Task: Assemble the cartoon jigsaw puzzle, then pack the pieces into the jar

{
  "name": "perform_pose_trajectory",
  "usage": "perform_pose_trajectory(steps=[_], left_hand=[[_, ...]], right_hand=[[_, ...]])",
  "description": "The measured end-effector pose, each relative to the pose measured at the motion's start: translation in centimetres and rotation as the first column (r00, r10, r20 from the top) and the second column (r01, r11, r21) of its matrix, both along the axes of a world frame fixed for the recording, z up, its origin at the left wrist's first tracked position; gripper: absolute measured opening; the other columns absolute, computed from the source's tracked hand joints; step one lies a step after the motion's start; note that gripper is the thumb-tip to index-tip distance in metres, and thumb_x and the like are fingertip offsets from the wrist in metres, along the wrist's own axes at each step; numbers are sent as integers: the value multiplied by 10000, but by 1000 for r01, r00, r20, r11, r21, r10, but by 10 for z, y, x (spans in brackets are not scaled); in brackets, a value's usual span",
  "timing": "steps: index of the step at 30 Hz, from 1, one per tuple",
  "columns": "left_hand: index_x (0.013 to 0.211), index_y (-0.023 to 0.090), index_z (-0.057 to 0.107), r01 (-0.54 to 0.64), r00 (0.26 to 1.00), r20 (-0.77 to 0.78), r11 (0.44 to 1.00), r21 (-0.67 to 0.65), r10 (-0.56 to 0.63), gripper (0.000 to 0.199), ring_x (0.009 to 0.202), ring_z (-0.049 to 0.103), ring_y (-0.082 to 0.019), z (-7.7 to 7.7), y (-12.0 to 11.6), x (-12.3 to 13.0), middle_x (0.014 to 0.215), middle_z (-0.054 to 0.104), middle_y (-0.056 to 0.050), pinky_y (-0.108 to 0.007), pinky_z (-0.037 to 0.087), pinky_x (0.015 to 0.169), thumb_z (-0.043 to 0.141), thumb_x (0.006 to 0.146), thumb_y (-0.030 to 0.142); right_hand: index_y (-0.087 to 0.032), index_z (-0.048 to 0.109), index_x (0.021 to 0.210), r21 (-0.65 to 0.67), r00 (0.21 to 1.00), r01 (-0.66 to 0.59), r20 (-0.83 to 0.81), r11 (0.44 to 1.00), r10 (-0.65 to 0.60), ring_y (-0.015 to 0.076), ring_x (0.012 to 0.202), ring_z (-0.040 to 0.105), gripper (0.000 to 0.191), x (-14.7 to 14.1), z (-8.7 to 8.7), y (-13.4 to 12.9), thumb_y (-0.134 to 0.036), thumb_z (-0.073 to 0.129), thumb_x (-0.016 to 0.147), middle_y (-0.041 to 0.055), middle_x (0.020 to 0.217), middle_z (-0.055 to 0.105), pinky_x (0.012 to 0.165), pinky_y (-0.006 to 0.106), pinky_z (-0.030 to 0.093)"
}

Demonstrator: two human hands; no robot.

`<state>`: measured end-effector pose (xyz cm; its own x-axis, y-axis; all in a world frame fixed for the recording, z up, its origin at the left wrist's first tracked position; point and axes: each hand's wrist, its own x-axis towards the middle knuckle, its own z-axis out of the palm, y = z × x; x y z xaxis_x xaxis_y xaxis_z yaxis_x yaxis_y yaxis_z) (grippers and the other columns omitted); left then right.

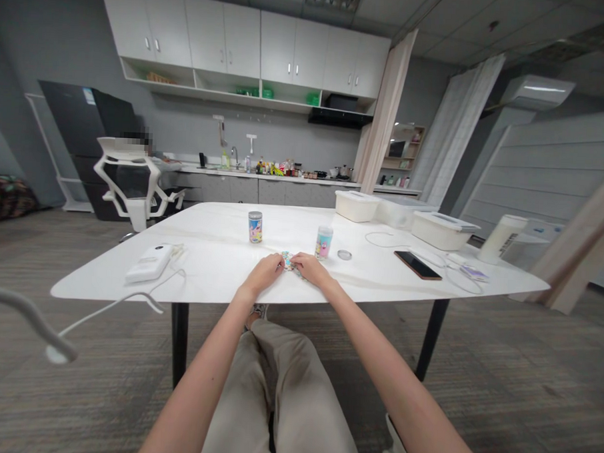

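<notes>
On the white table, a small patch of colourful flat pieces lies between my two hands; at this size I cannot tell if they are joined. My left hand rests at its left side with fingers curled together against it. From the right, my right hand has its closed fingertips on the same pieces. A printed can with a silver lid stands upright beyond my left hand. Behind my right hand is a clear printed can without its lid, and a round silver lid lies beside it.
To the right lie a phone, cables and a white bottle. White lidded boxes line the far right edge. A white device with a cable sits at left. Someone sits by the white chair near the counter.
</notes>
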<state>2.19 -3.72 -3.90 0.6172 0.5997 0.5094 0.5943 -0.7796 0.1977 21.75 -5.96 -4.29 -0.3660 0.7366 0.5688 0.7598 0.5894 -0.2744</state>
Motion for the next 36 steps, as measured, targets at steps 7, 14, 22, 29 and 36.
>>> perform_pose_trajectory(steps=[7,14,22,29,36], left_hand=[[1068,195,662,96,990,-107,995,6,-94,219,1023,610,-209,-2,5,1,1105,676,-74,-335,460,923,505,916,191],[977,189,696,68,991,-114,997,25,-65,179,961,613,-197,-2,6,2,1030,663,-74,-326,477,888,529,915,205],[915,175,699,84,992,-95,996,22,-82,155,944,626,-209,6,-5,2,1008,687,-81,-330,474,881,546,894,152],[931,150,675,68,977,-208,994,86,-49,177,958,634,-225,11,-12,5,993,691,-108,-340,464,852,499,917,142],[946,148,611,71,959,-282,984,165,-21,137,942,629,-245,8,-14,6,973,664,-122,-352,444,821,480,945,190]], right_hand=[[-156,733,995,-22,1000,-23,14,999,24,192,967,665,321,-1,3,-1,11,505,845,112,1026,711,905,309,492],[-181,736,980,-37,999,-34,15,999,35,185,981,660,322,-2,2,-2,3,507,849,93,1044,711,912,304,485],[-156,690,1067,-39,992,95,-83,995,-97,205,1011,661,320,-2,4,-3,-17,486,862,120,1069,710,935,340,482],[-154,686,971,6,946,172,-278,985,-163,176,923,677,225,13,43,5,-88,493,876,81,972,728,864,286,508],[-135,756,875,-91,850,500,-138,861,-508,192,881,697,190,76,130,33,-88,593,789,91,939,751,878,287,506]])
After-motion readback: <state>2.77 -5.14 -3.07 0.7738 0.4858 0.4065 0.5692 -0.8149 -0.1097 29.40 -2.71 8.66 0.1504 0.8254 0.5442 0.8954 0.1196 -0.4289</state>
